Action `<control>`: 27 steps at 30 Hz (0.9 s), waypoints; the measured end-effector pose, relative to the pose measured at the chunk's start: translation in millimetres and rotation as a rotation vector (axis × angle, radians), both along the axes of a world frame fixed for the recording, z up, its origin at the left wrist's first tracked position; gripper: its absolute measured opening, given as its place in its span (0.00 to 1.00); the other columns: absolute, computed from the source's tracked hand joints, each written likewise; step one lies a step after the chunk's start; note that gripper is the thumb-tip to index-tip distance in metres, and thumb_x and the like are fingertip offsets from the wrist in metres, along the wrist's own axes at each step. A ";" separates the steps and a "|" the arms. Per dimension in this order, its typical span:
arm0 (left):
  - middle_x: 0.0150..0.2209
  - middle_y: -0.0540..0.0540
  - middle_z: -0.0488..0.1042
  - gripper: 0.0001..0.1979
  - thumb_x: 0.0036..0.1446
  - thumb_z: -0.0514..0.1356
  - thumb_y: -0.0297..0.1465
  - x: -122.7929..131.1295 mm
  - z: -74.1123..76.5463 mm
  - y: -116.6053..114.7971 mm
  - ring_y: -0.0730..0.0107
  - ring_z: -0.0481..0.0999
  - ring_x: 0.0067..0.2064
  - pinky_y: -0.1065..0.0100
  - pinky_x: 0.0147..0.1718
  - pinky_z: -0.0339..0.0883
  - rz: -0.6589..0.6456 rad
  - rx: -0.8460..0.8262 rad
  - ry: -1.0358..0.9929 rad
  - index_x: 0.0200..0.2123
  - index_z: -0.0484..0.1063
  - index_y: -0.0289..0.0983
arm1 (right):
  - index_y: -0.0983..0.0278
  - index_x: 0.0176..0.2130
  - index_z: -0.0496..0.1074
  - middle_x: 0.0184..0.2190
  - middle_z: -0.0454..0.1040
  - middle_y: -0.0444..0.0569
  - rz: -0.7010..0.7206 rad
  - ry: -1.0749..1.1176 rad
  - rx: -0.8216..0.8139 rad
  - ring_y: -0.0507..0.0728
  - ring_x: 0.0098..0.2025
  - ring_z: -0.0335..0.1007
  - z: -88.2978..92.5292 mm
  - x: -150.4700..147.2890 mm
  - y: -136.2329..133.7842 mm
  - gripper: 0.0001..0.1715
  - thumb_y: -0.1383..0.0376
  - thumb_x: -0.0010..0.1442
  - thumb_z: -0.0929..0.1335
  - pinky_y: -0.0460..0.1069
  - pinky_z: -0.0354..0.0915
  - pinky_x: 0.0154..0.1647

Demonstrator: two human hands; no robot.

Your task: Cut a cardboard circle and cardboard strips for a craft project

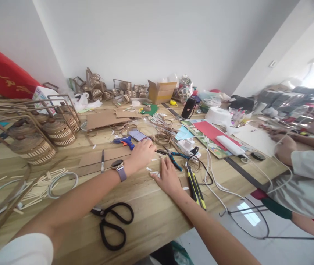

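Note:
My left hand [142, 152] is closed, fingertips pressed together just in front of a phone [137, 135]. What they hold, if anything, is too small to make out. A pair of pliers with blue and black handles [177, 161] lies beside the fingertips, its dark jaws pointing towards them. My right hand [170, 177] rests on the table with its fingers stretched out and thumb apart, close to small white scraps [154, 173]. Right of it lies a yellow and black utility knife [195, 187]. A blue glue gun [124, 141] sits left of the phone.
Black-handled scissors [114, 221] lie near the front edge. Lidded woven baskets [34, 147] stand at left, with thin sticks [42, 186] and a white ring [62, 184] before them. White cables [208, 165] trail across the right side. Another person's arm [285, 149] rests at right.

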State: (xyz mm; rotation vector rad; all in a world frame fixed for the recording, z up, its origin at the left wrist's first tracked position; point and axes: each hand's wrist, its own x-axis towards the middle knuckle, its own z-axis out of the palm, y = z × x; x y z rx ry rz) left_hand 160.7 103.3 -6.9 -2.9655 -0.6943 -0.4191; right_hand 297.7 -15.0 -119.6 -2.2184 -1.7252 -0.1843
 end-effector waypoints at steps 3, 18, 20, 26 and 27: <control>0.47 0.40 0.75 0.07 0.69 0.58 0.29 4.1 13.0 5.2 0.57 0.74 0.51 0.55 0.50 0.71 0.048 -0.020 -0.040 0.45 0.76 0.34 | 0.64 0.63 0.67 0.64 0.67 0.61 0.042 -0.004 0.040 0.68 0.63 0.66 7.0 1.0 31.8 0.31 0.52 0.67 0.69 0.66 0.66 0.60; 0.56 0.40 0.73 0.17 0.68 0.62 0.37 5.0 -8.2 26.4 0.58 0.77 0.52 0.52 0.50 0.75 0.129 -0.238 -0.163 0.56 0.71 0.37 | 0.62 0.58 0.71 0.58 0.72 0.54 0.309 0.275 0.046 0.61 0.53 0.73 20.4 -2.2 39.2 0.21 0.58 0.69 0.69 0.61 0.72 0.52; 0.56 0.40 0.73 0.17 0.68 0.62 0.37 5.5 -14.3 27.8 0.58 0.77 0.52 0.52 0.50 0.75 0.126 -0.281 -0.167 0.56 0.71 0.37 | 0.62 0.58 0.71 0.59 0.71 0.54 0.333 0.383 0.041 0.62 0.54 0.73 18.5 -10.5 17.0 0.21 0.58 0.69 0.69 0.62 0.72 0.53; 0.56 0.40 0.73 0.17 0.68 0.62 0.37 3.8 -45.1 18.7 0.58 0.77 0.51 0.53 0.49 0.75 0.115 -0.408 -0.132 0.57 0.71 0.37 | 0.62 0.56 0.72 0.58 0.72 0.54 0.308 0.854 0.067 0.62 0.54 0.73 20.6 -21.6 -15.7 0.20 0.57 0.68 0.69 0.62 0.71 0.54; 0.56 0.40 0.73 0.17 0.68 0.62 0.37 3.2 -49.3 17.1 0.58 0.77 0.51 0.53 0.49 0.75 0.114 -0.419 -0.129 0.57 0.71 0.37 | 0.63 0.56 0.72 0.57 0.73 0.54 0.281 0.954 0.080 0.61 0.53 0.73 21.6 -19.4 -14.0 0.20 0.57 0.68 0.69 0.62 0.72 0.53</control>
